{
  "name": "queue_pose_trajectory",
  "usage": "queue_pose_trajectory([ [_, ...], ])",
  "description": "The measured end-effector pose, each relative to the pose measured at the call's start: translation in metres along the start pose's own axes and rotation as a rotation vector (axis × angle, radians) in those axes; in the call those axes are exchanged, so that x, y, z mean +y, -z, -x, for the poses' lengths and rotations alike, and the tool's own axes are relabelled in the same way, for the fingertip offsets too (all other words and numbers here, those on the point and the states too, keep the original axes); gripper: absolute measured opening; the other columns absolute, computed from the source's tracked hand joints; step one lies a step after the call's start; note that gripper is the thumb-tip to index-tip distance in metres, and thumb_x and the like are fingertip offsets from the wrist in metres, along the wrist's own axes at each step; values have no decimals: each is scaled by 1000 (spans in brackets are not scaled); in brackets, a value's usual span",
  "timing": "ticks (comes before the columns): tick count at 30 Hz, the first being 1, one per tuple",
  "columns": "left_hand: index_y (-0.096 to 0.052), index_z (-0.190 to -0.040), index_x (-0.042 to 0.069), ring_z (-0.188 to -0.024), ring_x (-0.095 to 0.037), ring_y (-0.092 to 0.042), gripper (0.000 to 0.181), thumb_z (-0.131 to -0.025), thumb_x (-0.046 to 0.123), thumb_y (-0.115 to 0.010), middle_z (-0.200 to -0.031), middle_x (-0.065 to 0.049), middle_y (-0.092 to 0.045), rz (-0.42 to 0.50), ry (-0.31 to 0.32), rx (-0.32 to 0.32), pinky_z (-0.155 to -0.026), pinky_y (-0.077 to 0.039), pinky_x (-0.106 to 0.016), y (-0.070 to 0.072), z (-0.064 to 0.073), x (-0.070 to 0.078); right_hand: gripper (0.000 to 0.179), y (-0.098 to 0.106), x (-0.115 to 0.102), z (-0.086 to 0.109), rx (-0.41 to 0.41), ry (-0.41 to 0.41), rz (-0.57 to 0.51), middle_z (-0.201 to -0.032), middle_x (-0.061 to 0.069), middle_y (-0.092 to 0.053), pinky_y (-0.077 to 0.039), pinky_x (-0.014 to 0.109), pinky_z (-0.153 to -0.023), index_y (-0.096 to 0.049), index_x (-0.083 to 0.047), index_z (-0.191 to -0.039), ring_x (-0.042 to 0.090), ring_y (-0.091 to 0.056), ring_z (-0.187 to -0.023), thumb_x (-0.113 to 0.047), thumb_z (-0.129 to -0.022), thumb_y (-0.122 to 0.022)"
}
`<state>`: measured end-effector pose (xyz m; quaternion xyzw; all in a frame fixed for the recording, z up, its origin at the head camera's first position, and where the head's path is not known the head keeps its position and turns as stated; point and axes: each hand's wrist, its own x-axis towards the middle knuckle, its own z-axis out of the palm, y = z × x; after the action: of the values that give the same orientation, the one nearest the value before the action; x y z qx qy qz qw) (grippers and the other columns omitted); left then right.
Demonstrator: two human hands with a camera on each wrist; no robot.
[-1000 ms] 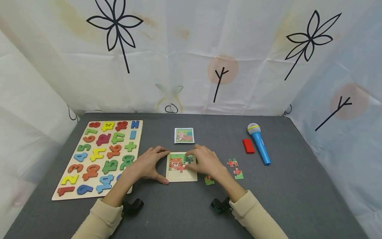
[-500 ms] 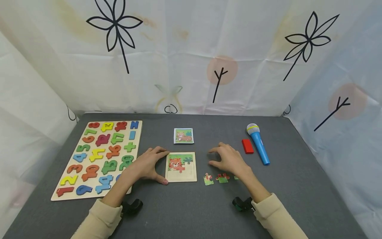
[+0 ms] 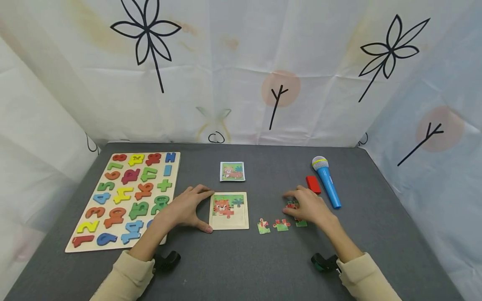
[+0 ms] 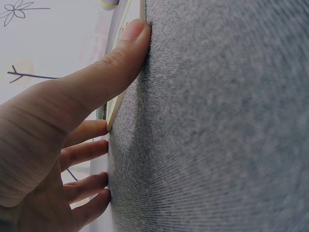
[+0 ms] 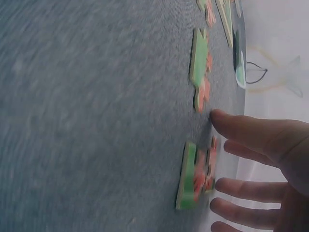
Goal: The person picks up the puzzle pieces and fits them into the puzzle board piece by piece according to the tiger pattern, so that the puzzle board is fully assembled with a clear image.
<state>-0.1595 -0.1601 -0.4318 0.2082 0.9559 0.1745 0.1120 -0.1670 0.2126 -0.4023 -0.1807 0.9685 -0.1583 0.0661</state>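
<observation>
A small wooden puzzle board (image 3: pixel 237 221) lies in the middle of the table, with part of a tiger picture filled in at its top and left. My left hand (image 3: pixel 188 205) rests along its left side, thumb on the near left corner and forefinger at the far left corner. To the right, my right hand (image 3: pixel 310 205) hovers with fingers spread over a red and green puzzle piece (image 3: pixel 291 205), partly hidden by it. Just nearer lie puzzle pieces: a left one (image 3: pixel 263 226), a middle one (image 3: pixel 281 225) and a right one (image 3: pixel 301 223).
Behind the board lies a small picture card (image 3: pixel 232 171) of a tiger. A large number board (image 3: pixel 88 240) with coloured numerals fills the left. At the right are a red block (image 3: pixel 313 184) and a blue toy microphone (image 3: pixel 328 184). White cloth walls stand behind and at the sides.
My right hand has left the puzzle board and moved right, to above the loose pieces. A dark green piece shows in the board's upper right. The left hand stays put.
</observation>
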Motion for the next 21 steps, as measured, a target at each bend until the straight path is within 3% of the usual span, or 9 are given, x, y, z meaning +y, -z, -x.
queue_pose_trajectory([
  [7,-51,-151,12,-130,-34,-50,110,-61,61,-93,-150,-11,-50,-2,-3,6,-104,-48,-57,1,0,1,31,1,6,4,-14,-12,-32,-104,11,-69,-50,33,-66,-77,-7,-114,18,-59,-88,-21,-87,-81],
  [15,-51,-151,12,-130,-34,-50,110,-61,62,-93,-150,-11,-50,1,-6,5,-105,-47,-57,1,-1,2,36,12,10,7,-56,-2,-50,-105,10,-69,-51,35,-73,-77,-7,-116,20,-58,-91,-23,-84,-84],
  [21,-51,-151,12,-131,-34,-50,110,-62,61,-93,-150,-11,-50,7,-2,0,-105,-47,-58,1,1,3,32,6,13,5,-77,1,-51,-108,11,-71,-56,42,-79,-77,-6,-115,21,-62,-93,-22,-87,-82],
])
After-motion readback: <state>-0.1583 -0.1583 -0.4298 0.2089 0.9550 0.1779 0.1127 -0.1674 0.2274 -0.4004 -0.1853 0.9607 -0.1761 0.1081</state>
